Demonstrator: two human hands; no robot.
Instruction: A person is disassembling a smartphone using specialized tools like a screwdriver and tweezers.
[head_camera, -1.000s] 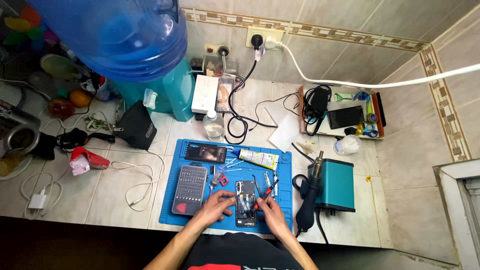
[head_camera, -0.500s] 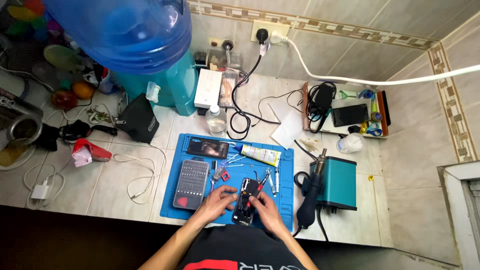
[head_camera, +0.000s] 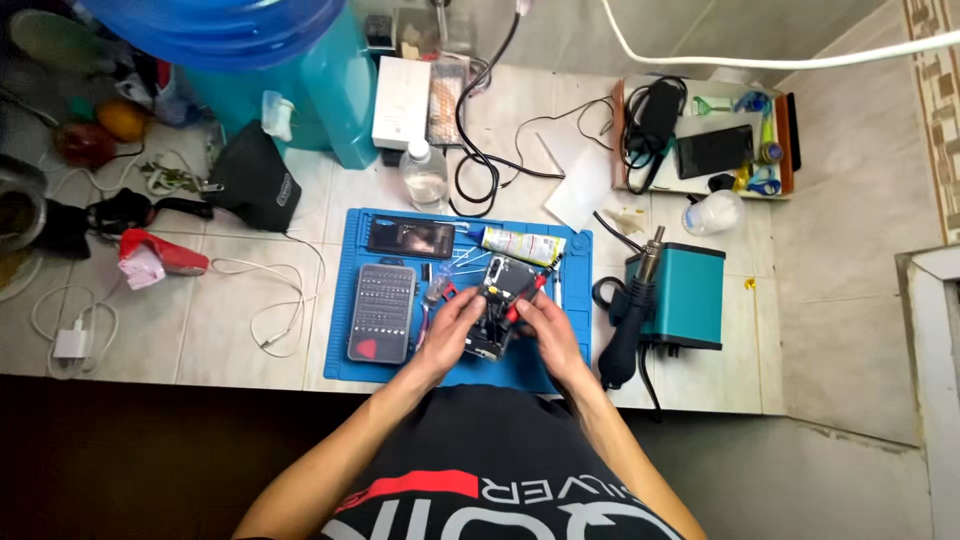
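While both hands work at the mat (head_camera: 350, 370), the view has drawn closer than a moment ago. Left hand (head_camera: 452, 325) pinches the opened phone (head_camera: 497, 318) mid-mat; right hand (head_camera: 545, 325) grips what looks like a red-handled tool (head_camera: 527, 295). White tube (head_camera: 520, 243) lies above; grey bit case (head_camera: 381, 312) sits left.

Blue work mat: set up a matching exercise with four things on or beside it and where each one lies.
Things:
1. opened phone
2. bit case
3. white tube
4. teal station

Places:
A. off the blue mat, to its right
B. mat's left part
C. between both hands
D. mat's far edge

Pairs: 1-C, 2-B, 3-D, 4-A
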